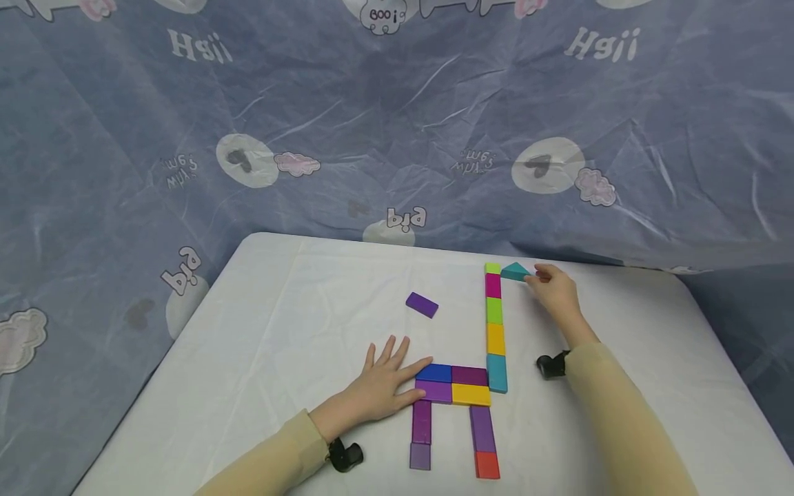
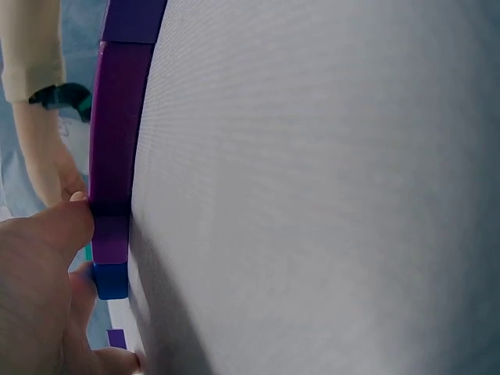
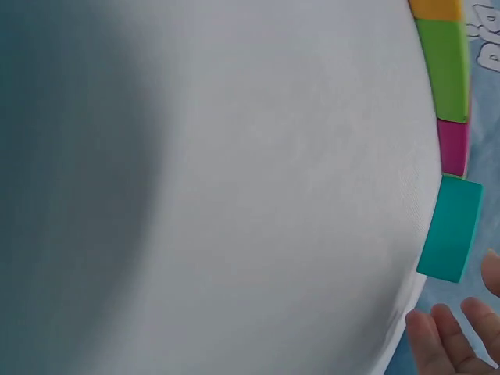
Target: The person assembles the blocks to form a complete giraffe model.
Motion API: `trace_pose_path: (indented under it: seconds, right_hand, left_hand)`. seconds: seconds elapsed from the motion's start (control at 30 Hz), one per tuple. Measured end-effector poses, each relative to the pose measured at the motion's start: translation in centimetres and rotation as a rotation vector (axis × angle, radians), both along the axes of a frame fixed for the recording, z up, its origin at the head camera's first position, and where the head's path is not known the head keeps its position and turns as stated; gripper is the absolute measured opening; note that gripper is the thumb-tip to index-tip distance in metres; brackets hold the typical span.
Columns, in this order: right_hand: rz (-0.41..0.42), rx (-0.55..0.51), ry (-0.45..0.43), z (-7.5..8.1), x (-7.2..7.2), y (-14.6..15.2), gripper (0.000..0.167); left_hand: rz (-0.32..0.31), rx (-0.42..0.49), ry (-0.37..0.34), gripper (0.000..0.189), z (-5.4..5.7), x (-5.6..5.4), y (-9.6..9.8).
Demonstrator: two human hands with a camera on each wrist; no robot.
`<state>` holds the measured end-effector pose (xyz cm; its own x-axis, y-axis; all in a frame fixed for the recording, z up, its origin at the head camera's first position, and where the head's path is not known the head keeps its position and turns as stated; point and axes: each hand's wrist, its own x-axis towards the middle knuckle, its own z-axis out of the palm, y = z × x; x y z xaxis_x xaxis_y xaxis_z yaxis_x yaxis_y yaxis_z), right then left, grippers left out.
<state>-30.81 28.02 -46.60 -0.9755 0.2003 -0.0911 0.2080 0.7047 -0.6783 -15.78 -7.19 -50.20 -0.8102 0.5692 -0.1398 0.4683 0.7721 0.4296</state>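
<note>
With fingers spread, my left hand (image 1: pixel 378 386) rests on the table, thumb and index fingertips at the left side of a purple block (image 1: pixel 434 392) and a blue block (image 1: pixel 433 373). Beside these lie a dark purple block (image 1: pixel 469 375) and a yellow block (image 1: pixel 471 395). My right hand (image 1: pixel 558 296) is at the far right, its fingertips close to the right corner of a teal triangular block (image 1: pixel 515 272). In the right wrist view a gap shows between the fingers and the teal block (image 3: pixel 451 228). That block lies against the top of an upright column of blocks.
The column runs from a teal block (image 1: pixel 497 373) up to a lime block (image 1: pixel 493 268). Two legs of blocks extend toward me, one ending in a red block (image 1: pixel 487 465). A loose purple block (image 1: pixel 422 305) lies on the white table (image 1: pixel 298 289); a patterned cloth (image 1: pixel 384 117) hangs behind.
</note>
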Motion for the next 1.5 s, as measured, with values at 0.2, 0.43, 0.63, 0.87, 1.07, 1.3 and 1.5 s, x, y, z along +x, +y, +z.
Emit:
trace_pose_path:
  seconds: [0.2,0.43,0.63,0.87,1.07,1.3,1.5]
  right_hand:
    - [0.079,0.025,-0.021,0.1,2.8,0.3,0.053]
    - [0.196,0.033,-0.040,0.2,7.5,-0.9,0.051]
    - [0.284,0.062,-0.003,0.2,12.0,-2.7,0.051]
    - [0.413,0.139,-0.031,0.4,16.2,-4.5,0.073]
    - [0.446,0.193,-0.135,0.5,18.3,-6.0,0.088]
    - [0.460,0.189,-0.178,0.2,19.6,-6.9,0.095]
    - [0.445,0.198,-0.219,-0.1,20.3,-7.1,0.097]
  left_hand:
    - [-0.005,0.004,-0.002,0.059,0.2,0.1,0.0]
    - [-0.002,0.000,0.001,0.058,0.2,-0.1,0.1]
    - [0.005,0.012,0.004,0.059,0.2,-0.2,0.2]
    - [0.008,0.032,-0.002,0.059,0.5,-0.1,0.2]
    - [0.011,0.036,0.001,0.059,0.2,-0.2,0.2]
    - [0.012,0.041,-0.008,0.058,0.3,0.1,0.3]
    - [0.006,0.027,-0.004,0.058,0.2,0.2,0.3]
